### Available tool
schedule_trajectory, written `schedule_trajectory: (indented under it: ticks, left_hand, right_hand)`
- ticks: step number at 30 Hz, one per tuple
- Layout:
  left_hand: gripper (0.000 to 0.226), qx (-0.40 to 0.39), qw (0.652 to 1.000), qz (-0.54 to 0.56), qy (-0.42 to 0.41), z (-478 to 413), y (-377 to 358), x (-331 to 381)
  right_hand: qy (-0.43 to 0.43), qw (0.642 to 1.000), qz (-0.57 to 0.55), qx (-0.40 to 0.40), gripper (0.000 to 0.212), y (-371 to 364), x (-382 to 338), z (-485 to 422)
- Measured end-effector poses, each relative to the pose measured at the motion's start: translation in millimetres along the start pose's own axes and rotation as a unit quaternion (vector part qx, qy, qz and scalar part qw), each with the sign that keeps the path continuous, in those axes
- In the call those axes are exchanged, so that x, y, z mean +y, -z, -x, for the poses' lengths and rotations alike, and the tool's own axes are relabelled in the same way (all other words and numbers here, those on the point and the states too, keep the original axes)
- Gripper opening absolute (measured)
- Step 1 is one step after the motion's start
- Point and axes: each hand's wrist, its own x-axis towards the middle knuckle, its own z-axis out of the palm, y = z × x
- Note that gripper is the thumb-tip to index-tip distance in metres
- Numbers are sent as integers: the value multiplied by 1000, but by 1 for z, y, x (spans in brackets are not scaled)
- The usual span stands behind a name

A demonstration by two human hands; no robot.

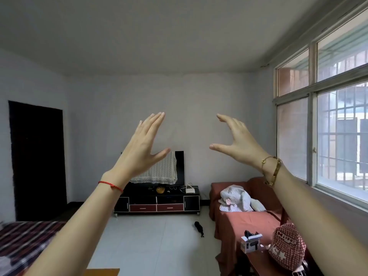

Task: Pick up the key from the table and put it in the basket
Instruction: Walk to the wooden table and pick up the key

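My left hand (142, 147) and my right hand (237, 140) are both raised in front of me, against the far white wall. Each is open, fingers stretched and thumb apart, holding nothing. A red string circles my left wrist and gold bracelets my right wrist. No key and no basket can be made out in this view. A corner of an orange-brown table (103, 272) shows at the bottom edge, below my left forearm.
A black TV stand (157, 200) with a cloth-draped screen stands against the far wall. A red-covered sofa (245, 220) along the right wall holds clothes, a small box and a checked backpack (286, 248). A black folded umbrella (199, 228) lies on the tiled floor. A dark doorway (37, 158) is at left.
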Motion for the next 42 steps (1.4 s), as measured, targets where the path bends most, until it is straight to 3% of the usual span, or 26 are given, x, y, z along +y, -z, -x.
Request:
schedule_trajectory:
  ticks: [16, 42]
  left_hand:
    - [83, -31, 996, 47, 72, 44, -61, -27]
    - [81, -114, 974, 107, 166, 104, -220, -183]
  right_hand:
    - [2, 999, 21, -24, 86, -64, 59, 11]
    - [-53, 995, -8, -90, 74, -295, 159, -34]
